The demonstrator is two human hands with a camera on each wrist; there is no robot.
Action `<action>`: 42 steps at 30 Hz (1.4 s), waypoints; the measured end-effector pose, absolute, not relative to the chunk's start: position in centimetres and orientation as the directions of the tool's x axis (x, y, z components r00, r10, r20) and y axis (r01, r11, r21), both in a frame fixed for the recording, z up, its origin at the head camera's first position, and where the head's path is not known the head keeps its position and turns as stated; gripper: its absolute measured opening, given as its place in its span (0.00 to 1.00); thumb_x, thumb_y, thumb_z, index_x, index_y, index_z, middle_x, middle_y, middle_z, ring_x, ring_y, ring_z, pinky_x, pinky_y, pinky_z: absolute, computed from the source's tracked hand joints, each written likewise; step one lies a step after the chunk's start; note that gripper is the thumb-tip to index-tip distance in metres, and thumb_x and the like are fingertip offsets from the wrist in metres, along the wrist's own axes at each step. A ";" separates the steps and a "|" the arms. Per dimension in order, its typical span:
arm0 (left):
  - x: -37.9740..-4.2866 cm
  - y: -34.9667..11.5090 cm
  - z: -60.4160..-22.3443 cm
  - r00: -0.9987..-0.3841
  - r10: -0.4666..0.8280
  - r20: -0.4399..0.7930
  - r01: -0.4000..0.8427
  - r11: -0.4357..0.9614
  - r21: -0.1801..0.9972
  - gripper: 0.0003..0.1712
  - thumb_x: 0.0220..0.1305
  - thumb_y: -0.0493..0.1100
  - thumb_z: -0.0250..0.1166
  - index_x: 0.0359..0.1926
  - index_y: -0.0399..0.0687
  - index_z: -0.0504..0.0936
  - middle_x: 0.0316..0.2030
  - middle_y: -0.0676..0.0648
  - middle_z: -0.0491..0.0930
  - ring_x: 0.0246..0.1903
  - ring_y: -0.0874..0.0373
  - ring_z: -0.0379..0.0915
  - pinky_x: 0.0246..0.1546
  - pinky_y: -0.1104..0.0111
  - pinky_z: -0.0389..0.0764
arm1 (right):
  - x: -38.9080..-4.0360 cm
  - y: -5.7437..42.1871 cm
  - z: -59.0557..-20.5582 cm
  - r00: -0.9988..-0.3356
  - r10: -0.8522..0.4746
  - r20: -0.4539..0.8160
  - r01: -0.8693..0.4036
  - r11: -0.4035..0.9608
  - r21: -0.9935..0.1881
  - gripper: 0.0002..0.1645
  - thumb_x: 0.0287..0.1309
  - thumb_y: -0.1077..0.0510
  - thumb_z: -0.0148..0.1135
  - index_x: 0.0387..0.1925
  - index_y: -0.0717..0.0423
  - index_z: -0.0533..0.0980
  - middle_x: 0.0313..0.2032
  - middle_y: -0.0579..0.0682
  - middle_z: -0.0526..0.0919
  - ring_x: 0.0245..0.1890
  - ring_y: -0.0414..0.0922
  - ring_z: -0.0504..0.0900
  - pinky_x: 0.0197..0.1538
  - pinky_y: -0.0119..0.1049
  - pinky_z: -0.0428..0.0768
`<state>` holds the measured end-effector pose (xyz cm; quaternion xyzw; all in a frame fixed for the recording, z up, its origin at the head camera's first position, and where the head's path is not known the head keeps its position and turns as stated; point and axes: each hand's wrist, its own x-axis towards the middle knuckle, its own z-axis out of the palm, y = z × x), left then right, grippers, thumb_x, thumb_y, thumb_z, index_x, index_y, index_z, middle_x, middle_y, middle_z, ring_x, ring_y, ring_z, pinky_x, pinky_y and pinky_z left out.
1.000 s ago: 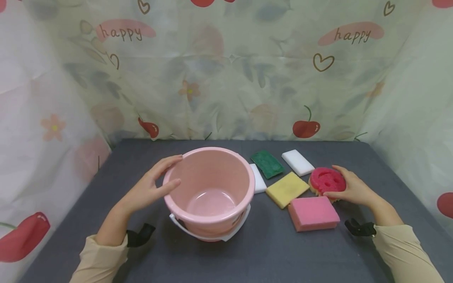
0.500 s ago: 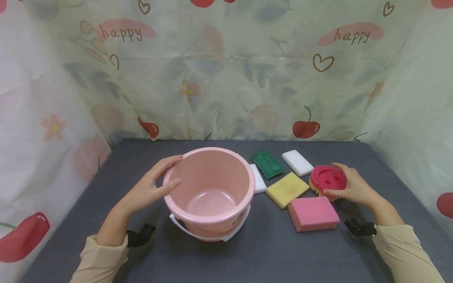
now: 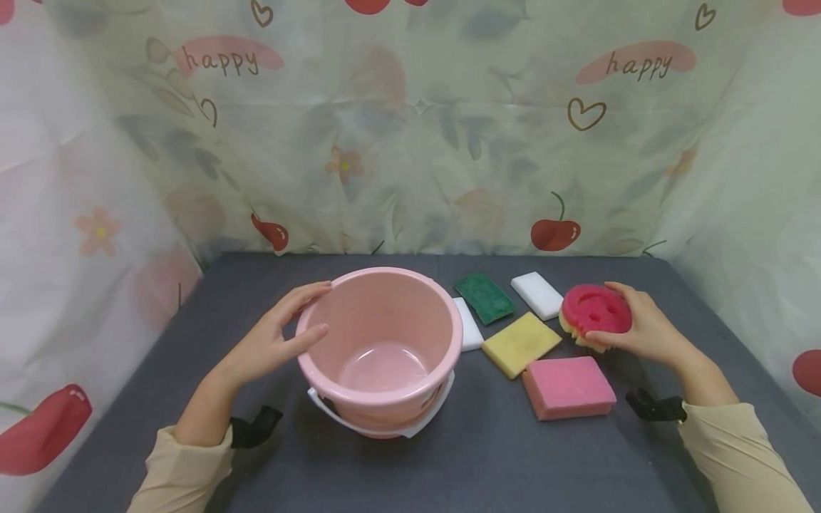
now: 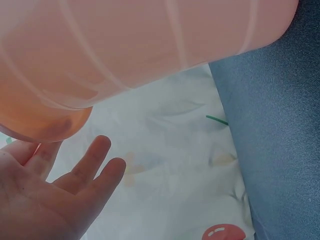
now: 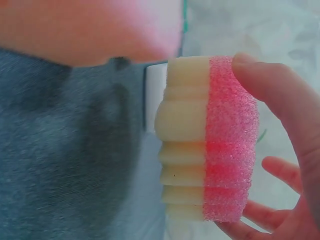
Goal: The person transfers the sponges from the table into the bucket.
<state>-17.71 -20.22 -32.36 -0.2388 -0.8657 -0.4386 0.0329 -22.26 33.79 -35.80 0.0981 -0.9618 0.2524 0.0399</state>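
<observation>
The right hand (image 3: 651, 329) now holds the round red sponge (image 3: 596, 310) higher than a second ago — up off the dark tabletop (image 3: 487, 442). More cloth shows between it and the pink sponge (image 3: 569, 387) — and its edge now hides a corner of the white block (image 3: 537, 294) beyond.

TEXT: "happy", brown lowercase handwriting style, on the left pink patch (image 3: 229, 55) of the printed backdrop (image 3: 420, 153) | TEXT: "happy" again, same lettering, on the right pink patch (image 3: 636, 61) | SIGNS: brown heart outlines (image 3: 586, 114) on that backdrop, near both words
</observation>
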 end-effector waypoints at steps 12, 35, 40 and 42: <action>-17.7 -20.1 -32.3 -0.882 0.391 0.265 0.443 0.492 0.750 0.33 0.61 0.44 0.62 0.66 0.54 0.63 0.66 0.50 0.62 0.64 0.56 0.59 0.57 0.85 0.60 | -21.7 32.0 -33.3 -0.959 -0.200 0.202 -0.275 0.836 -0.476 0.57 0.39 0.52 0.75 0.65 0.67 0.53 0.55 0.69 0.63 0.53 0.65 0.62 0.37 0.55 0.80; -17.7 -20.2 -32.4 -0.883 0.388 0.263 0.440 0.494 0.750 0.32 0.62 0.44 0.61 0.66 0.53 0.63 0.67 0.49 0.61 0.64 0.54 0.58 0.57 0.85 0.60 | -20.7 27.1 -29.5 -0.878 -0.330 0.346 -0.460 0.781 -0.423 0.52 0.39 0.53 0.76 0.64 0.64 0.59 0.55 0.64 0.67 0.51 0.58 0.66 0.38 0.53 0.79; -17.7 -20.3 -32.5 -0.883 0.389 0.262 0.441 0.496 0.748 0.32 0.62 0.44 0.61 0.66 0.52 0.63 0.67 0.48 0.61 0.64 0.52 0.58 0.56 0.84 0.61 | -20.3 25.8 -28.7 -0.867 -0.351 0.354 -0.484 0.766 -0.424 0.53 0.39 0.51 0.76 0.65 0.61 0.58 0.56 0.62 0.67 0.52 0.57 0.66 0.38 0.53 0.80; -17.6 -20.3 -32.4 -0.884 0.387 0.260 0.438 0.496 0.750 0.32 0.62 0.44 0.61 0.66 0.53 0.63 0.67 0.49 0.61 0.64 0.53 0.58 0.57 0.84 0.61 | -20.2 25.3 -28.5 -0.857 -0.362 0.366 -0.498 0.761 -0.415 0.54 0.39 0.51 0.76 0.65 0.60 0.58 0.56 0.62 0.67 0.53 0.57 0.66 0.39 0.52 0.79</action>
